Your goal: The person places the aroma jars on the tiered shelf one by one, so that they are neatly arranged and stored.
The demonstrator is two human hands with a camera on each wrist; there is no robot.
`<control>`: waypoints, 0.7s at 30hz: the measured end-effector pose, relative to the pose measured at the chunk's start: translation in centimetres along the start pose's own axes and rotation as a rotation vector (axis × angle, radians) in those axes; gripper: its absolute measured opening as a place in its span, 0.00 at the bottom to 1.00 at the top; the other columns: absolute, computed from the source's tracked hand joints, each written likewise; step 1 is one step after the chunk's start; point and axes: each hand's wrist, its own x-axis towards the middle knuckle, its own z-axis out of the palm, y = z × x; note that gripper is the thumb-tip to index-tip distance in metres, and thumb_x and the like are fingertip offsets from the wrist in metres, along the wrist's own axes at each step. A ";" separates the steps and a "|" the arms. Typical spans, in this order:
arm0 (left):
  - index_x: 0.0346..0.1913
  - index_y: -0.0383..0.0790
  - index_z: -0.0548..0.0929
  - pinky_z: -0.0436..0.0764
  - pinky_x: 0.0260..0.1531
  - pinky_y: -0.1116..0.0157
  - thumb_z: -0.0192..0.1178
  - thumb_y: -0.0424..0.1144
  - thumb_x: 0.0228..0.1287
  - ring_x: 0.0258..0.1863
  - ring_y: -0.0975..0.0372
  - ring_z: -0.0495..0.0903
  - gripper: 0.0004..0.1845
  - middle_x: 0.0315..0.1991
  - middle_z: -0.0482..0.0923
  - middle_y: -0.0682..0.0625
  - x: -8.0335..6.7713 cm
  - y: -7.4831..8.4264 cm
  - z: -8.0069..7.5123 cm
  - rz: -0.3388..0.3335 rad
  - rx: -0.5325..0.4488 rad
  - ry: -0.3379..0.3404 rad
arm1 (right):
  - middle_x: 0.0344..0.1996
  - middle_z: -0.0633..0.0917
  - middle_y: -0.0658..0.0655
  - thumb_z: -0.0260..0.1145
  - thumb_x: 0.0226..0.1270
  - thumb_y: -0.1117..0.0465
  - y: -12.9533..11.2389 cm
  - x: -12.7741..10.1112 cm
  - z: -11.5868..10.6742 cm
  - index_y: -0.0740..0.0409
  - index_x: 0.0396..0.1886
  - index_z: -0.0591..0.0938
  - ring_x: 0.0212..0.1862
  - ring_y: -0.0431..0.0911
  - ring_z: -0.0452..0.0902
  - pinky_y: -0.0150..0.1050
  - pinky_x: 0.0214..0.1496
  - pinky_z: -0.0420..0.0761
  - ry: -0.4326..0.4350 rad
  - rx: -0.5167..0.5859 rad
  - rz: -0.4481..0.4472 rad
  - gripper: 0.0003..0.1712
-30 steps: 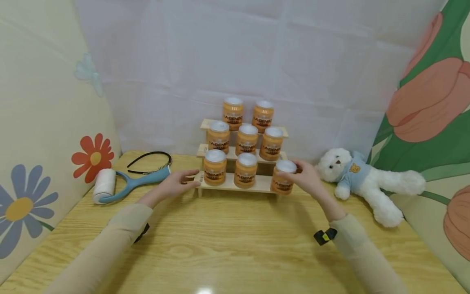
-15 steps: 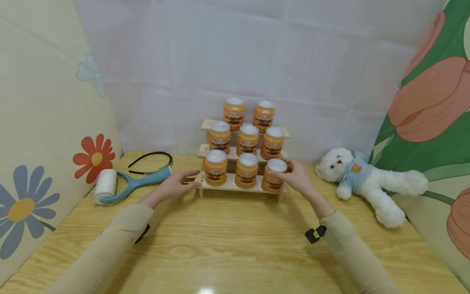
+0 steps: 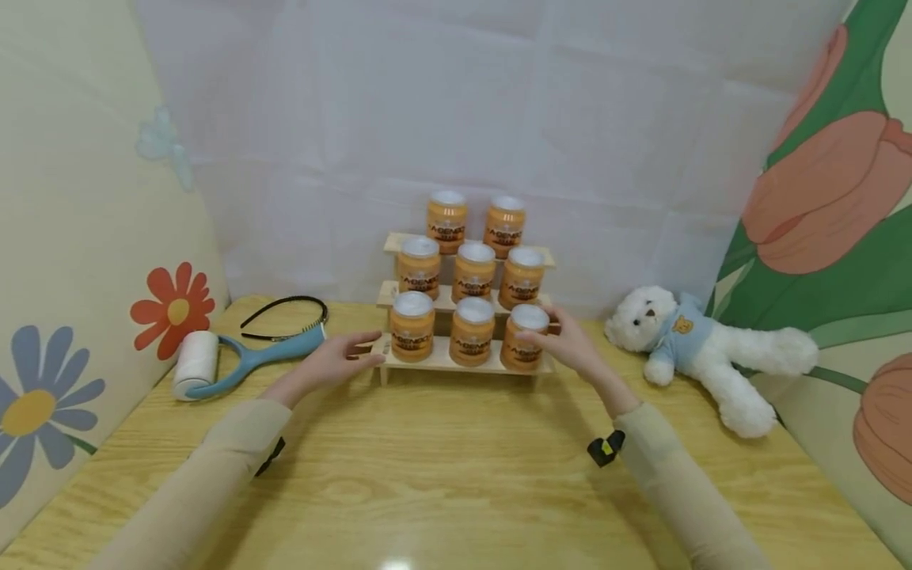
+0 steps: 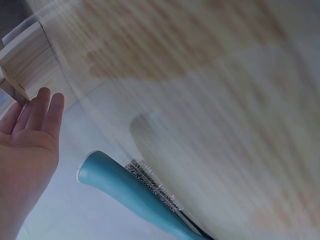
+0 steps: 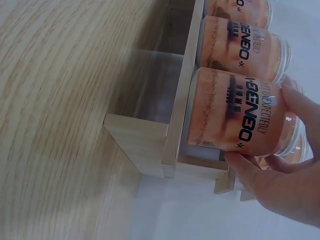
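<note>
Orange glass jar with a white lid and dark lettering, half a second ago angled at the right end of the lowest step, now upright on that step, third in its row, just beside its neighbour. A second ago, hanging off the step's right end above the bench. Judged as placed, bottom row filled, release not yet made. Right hand wrapped round the jar's right side, thumb and fingers curled onto the glass. Left hand flat against the left end of the pale wooden three-step rack, fingers straight and relaxed, holding nothing, position unchanged across the second.

From the right wrist: jar base seated flush on the step's plank, fingertips under and behind the glass, lettering legible — none of it plain from the head. From the left wrist: straight fingers meeting the rack's end board; teal handle of the lint roller close by on the light wood bench. Only from the head: eight jars on three tiers, black hairband, white teddy bear in a blue top to the right.
</note>
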 end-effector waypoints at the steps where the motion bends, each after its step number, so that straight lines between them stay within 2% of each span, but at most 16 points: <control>1: 0.70 0.33 0.59 0.71 0.61 0.47 0.53 0.53 0.68 0.63 0.41 0.67 0.37 0.70 0.58 0.36 0.0 0.0 0.0 0.000 0.003 -0.002 | 0.63 0.69 0.61 0.68 0.59 0.44 0.0 0.1 -0.1 0.57 0.70 0.60 0.65 0.57 0.66 0.50 0.61 0.75 -0.008 0.006 -0.001 0.45; 8: 0.70 0.32 0.59 0.72 0.59 0.48 0.52 0.53 0.68 0.62 0.40 0.67 0.37 0.69 0.58 0.35 -0.2 0.2 -0.2 0.010 0.005 -0.002 | 0.64 0.69 0.62 0.67 0.60 0.46 -0.2 0.1 -0.4 0.55 0.71 0.60 0.64 0.57 0.66 0.53 0.63 0.73 -0.054 0.062 -0.004 0.43; 15: 0.70 0.33 0.60 0.72 0.59 0.47 0.52 0.54 0.68 0.62 0.40 0.67 0.36 0.69 0.59 0.35 -0.1 -0.1 -0.3 0.017 0.007 0.009 | 0.64 0.68 0.66 0.65 0.64 0.53 -2.1 -1.0 -0.3 0.62 0.70 0.60 0.64 0.60 0.66 0.52 0.62 0.74 -0.040 0.070 -0.022 0.40; 21: 0.70 0.33 0.60 0.72 0.60 0.47 0.53 0.53 0.68 0.62 0.40 0.68 0.36 0.69 0.59 0.35 0.1 -0.2 0.0 0.015 0.009 0.003 | 0.63 0.69 0.64 0.65 0.63 0.50 -0.3 0.0 0.0 0.59 0.69 0.63 0.64 0.59 0.67 0.51 0.63 0.74 -0.009 0.076 -0.050 0.39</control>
